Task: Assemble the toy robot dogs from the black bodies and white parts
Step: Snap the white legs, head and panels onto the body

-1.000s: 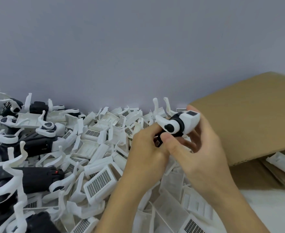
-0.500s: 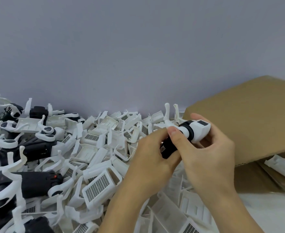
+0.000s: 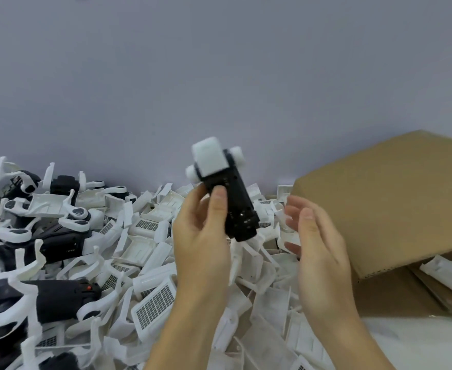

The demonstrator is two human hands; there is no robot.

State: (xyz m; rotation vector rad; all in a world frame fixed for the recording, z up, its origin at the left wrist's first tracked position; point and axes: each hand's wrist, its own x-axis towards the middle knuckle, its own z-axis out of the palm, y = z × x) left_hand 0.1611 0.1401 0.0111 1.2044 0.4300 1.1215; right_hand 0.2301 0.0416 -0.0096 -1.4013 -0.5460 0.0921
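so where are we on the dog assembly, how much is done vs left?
Done: several assembled dogs, black bodies with white legs, lie piled at left. In hand: the left hand holds up a black body with a white head fitted but no legs showing; the right hand is open beside it, not touching. Left: a large heap of loose white parts covers the table, so plenty remains.

Left hand [image 3: 202,231] raised, fingers curled in a grip; right hand [image 3: 318,252] beside it, fingers relaxed.
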